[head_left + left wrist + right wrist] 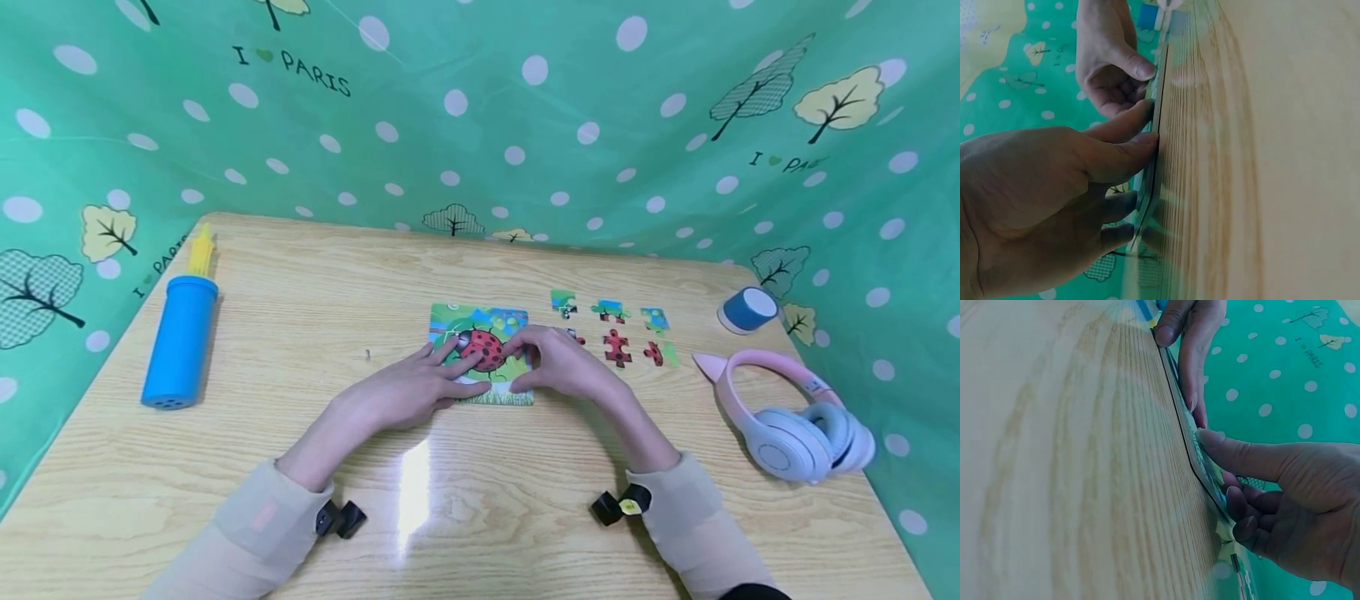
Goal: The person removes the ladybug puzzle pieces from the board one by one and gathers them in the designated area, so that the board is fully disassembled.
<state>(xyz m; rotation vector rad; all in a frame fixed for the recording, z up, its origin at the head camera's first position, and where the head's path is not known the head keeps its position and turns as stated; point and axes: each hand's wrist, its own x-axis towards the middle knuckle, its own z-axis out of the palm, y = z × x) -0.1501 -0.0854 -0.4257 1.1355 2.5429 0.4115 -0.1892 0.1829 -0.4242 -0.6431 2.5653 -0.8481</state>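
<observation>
A ladybug jigsaw puzzle (pixel 483 348) lies flat on the table, with green and blue around the red bug and grass along its lower edge. My left hand (pixel 408 387) rests on its left and lower side, fingers spread and mostly straight. Over its right edge curves my right hand (pixel 558 362), thumb and index finger set apart as they pinch a piece at the lower right, mostly hidden by the hand. In the right wrist view the thumb (pixel 1235 450) touches the puzzle surface, the other fingers curled at its edge. Loose puzzle pieces (pixel 617 347) lie in rows to the right.
A blue pump (pixel 180 342) with a yellow nozzle lies at the left. Pink and lilac cat-ear headphones (pixel 787 433) are at the right, with a blue and white round object (pixel 747 310) behind them. Polka-dot green cloth (pixel 480 133) hangs behind the table.
</observation>
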